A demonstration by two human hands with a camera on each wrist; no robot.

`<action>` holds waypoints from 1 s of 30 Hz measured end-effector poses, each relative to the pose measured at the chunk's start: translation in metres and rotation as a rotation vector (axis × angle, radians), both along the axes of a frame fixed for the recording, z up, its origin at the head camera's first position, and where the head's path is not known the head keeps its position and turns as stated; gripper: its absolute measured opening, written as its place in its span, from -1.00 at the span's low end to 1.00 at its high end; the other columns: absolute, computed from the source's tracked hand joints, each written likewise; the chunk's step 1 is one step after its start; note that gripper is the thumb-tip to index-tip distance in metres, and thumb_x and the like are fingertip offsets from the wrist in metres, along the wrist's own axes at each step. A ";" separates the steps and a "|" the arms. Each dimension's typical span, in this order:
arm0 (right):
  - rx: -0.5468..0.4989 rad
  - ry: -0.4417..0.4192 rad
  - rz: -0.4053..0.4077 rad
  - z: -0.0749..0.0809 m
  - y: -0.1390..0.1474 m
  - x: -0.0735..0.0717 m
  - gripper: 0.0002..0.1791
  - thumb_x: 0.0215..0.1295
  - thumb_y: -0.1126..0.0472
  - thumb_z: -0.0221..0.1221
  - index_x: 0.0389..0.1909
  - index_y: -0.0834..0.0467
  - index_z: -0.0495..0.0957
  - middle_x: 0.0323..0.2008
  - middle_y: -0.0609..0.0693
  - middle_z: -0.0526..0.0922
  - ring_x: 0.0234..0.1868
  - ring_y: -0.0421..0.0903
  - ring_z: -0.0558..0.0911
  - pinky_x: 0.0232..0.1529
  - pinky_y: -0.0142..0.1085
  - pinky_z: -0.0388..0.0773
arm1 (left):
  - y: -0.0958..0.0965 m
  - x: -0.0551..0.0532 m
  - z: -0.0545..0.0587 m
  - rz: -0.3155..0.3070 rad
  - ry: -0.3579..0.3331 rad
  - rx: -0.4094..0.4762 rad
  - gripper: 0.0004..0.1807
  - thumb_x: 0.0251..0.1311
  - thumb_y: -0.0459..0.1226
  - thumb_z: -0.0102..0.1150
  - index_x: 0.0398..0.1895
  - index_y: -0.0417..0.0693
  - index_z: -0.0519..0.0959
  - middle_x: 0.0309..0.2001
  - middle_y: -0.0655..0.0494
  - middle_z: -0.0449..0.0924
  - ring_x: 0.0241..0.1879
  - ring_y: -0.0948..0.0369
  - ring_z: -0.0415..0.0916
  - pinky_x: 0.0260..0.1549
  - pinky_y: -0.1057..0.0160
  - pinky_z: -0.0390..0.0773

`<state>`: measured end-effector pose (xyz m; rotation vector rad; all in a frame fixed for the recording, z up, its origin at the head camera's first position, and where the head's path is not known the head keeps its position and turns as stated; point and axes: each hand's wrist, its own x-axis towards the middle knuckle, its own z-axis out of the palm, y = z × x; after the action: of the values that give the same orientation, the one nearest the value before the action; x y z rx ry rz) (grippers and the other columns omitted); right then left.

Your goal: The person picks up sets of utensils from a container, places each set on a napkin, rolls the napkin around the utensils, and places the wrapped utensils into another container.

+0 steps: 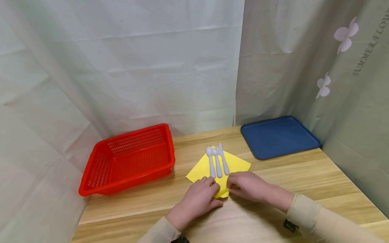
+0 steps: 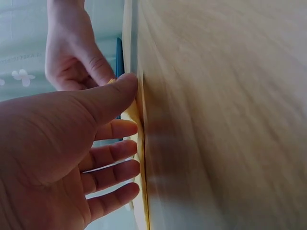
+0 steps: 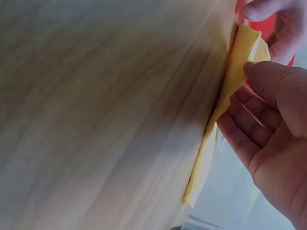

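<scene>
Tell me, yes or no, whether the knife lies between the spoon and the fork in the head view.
No, the fork lies between the spoon and the knife.

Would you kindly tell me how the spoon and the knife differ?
The spoon ends in a rounded bowl, the knife in a narrow blade. The spoon lies left of the fork, the knife right of it. Both are pale greyish purple, with their handles on the yellow napkin.

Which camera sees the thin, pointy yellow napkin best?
The head view: it looks down on most of the napkin. The right wrist view shows a side-on edge by the right hand; the left wrist view, a narrow strip by the left hand.
</scene>
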<state>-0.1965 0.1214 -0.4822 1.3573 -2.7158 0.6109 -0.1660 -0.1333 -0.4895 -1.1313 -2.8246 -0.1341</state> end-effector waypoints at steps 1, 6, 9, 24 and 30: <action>-0.009 -0.010 -0.006 0.000 0.000 -0.001 -0.83 0.39 0.26 0.50 -0.26 -0.05 0.71 -0.29 -0.30 0.61 -0.31 -0.37 0.52 -0.22 -0.36 0.60 | 0.001 -0.001 0.000 0.003 0.006 -0.005 -0.59 0.26 0.19 0.58 -0.21 0.14 0.67 -0.15 0.24 0.53 -0.22 0.24 0.45 -0.30 0.32 0.47; -0.037 -0.059 -0.034 0.001 0.002 -0.006 -0.88 0.44 0.24 0.47 -0.24 -0.02 0.72 -0.28 -0.32 0.61 -0.29 -0.38 0.54 -0.21 -0.34 0.63 | 0.006 -0.003 0.000 0.033 0.035 -0.031 -0.65 0.30 0.11 0.58 -0.23 0.12 0.69 -0.21 0.23 0.53 -0.24 0.22 0.49 -0.29 0.26 0.51; -0.044 -0.084 -0.050 0.001 0.003 -0.008 -0.90 0.45 0.24 0.46 -0.24 -0.01 0.73 -0.28 -0.32 0.61 -0.28 -0.37 0.55 -0.20 -0.34 0.63 | 0.010 -0.004 0.000 0.053 0.061 -0.029 -0.72 0.33 0.03 0.57 -0.27 0.11 0.69 -0.26 0.23 0.52 -0.28 0.20 0.51 -0.33 0.24 0.52; -0.076 -0.117 -0.142 0.009 0.013 -0.013 -0.93 0.56 0.14 0.39 -0.06 -0.05 0.81 -0.11 -0.29 0.77 -0.10 -0.30 0.71 -0.02 -0.17 0.72 | 0.014 -0.014 0.004 0.107 0.087 0.079 -0.85 0.43 -0.13 0.48 -0.24 0.05 0.70 -0.30 0.20 0.56 -0.35 0.21 0.46 -0.38 0.31 0.49; -0.086 -0.188 -0.177 0.011 0.018 -0.020 -0.71 0.45 -0.10 0.46 0.00 -0.02 0.79 -0.11 -0.28 0.75 -0.11 -0.18 0.70 -0.01 -0.16 0.70 | 0.015 -0.024 0.008 0.152 0.055 0.102 -0.86 0.48 -0.12 0.44 -0.15 0.04 0.73 -0.23 0.19 0.58 -0.30 0.20 0.45 -0.31 0.30 0.53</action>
<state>-0.2167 0.1396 -0.4711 1.0762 -2.8740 0.8673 -0.1903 -0.1187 -0.4811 -0.8830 -2.8066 -0.2284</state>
